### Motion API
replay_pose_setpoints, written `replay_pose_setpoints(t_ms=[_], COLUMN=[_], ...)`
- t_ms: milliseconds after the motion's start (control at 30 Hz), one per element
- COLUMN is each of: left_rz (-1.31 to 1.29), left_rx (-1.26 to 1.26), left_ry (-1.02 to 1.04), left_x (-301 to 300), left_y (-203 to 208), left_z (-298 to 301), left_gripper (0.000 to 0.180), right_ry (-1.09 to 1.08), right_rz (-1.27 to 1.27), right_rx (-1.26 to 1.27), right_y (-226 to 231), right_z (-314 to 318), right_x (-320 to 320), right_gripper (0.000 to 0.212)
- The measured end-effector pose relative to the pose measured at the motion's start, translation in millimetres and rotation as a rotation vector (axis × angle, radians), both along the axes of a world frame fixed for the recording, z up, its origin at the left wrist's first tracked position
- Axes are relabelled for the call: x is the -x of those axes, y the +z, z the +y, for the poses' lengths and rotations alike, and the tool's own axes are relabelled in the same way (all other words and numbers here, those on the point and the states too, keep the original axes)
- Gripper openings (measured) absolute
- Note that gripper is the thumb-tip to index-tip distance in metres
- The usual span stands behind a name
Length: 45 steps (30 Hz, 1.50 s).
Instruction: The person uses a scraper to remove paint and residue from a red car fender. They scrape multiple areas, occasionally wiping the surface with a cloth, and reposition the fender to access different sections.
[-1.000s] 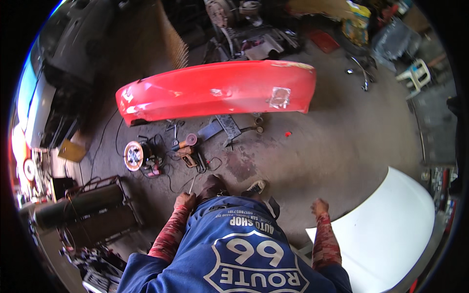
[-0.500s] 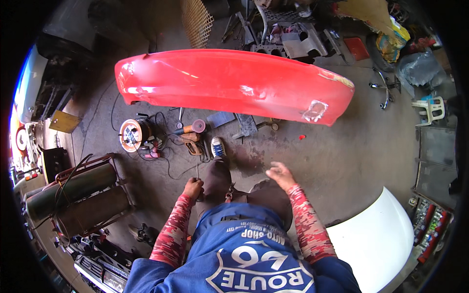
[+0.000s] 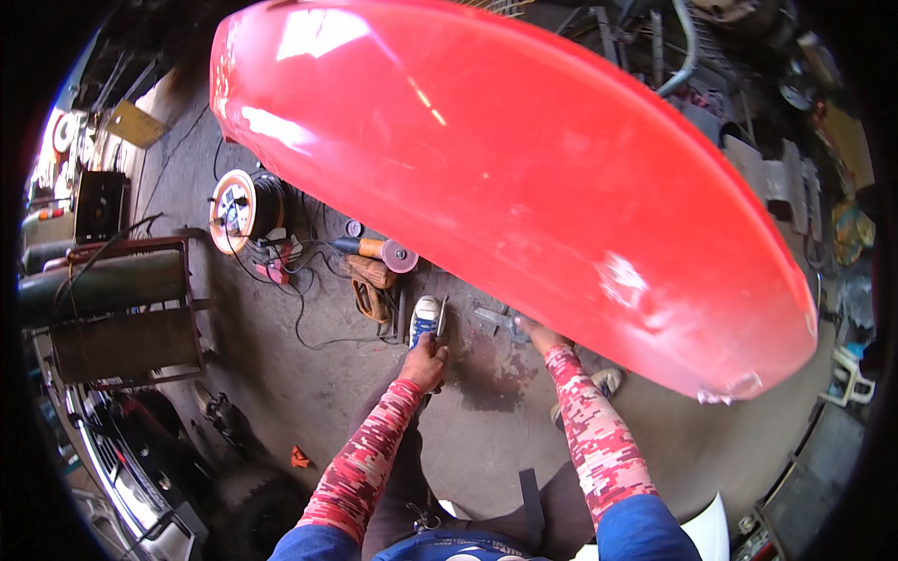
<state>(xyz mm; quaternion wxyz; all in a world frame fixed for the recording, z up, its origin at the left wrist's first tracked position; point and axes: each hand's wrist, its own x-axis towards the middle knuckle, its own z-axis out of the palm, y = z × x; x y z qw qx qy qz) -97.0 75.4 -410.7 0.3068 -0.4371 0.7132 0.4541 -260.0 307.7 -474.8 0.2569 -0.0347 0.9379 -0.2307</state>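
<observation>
The large red car bumper (image 3: 524, 178) spans the upper view, slanting down to the right, with scuffed pale patches near its right end. My left hand (image 3: 426, 365) is closed in a fist around a screwdriver (image 3: 444, 316), whose thin shaft points away from me. Below the bumper's near edge, my right hand (image 3: 541, 335) is at or against that edge. Its fingertips are partly hidden, so I cannot tell whether they grip. Both my forearms wear red camouflage sleeves.
An angle grinder (image 3: 398, 255) lies on the floor beside a brown-handled power tool (image 3: 371, 290) and trailing cords. A cable reel (image 3: 234, 213) stands farther left. Dark cylinders (image 3: 112, 290) lie in a rack at the left. A white panel (image 3: 708, 531) is at the lower right.
The bumper looks much nearer and more slanted as my view has shifted. My left hand has moved forward with the screwdriver. My right hand has gone from free air to the bumper's near edge.
</observation>
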Motion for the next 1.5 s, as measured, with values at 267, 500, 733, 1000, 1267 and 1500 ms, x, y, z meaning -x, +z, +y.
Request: replay_pose_setpoints(t_ms=[267, 500, 733, 1000, 1267, 1500], left_rz=[0.319, 0.303, 0.180, 0.170, 0.244, 0.091], left_rx=[0.038, -0.291, -0.406, -0.409, 0.007, -0.260], left_ry=[0.330, 0.776, 0.993, 0.631, -0.883, -1.281], left_x=[23.5, 66.7, 72.2, 78.0, 81.1, 113.9], left_y=[-54.2, -30.1, -38.4, -66.0, -67.2, -33.8], left_z=[21.5, 29.3, 36.7, 46.2, 77.2, 113.7], left_gripper=[0.043, 0.038, 0.020, 0.031, 0.033, 0.035], right_ry=[0.133, 0.045, -0.101, 0.552, 0.882, 1.080], right_rz=[-0.079, -0.195, -0.088, -0.242, -0.558, -0.950], right_rx=[-0.131, -0.041, -0.117, -0.387, -0.261, -0.076], right_y=[-84.1, -38.6, -6.3, -31.8, -86.7, -173.1], right_z=[-31.3, -32.3, 22.2, 119.6, 157.6, 150.5], right_x=[40.7, 19.1, -126.2, -242.5, -275.5, -229.6], right_gripper=[0.099, 0.105, 0.123, 0.113, 0.052, 0.050])
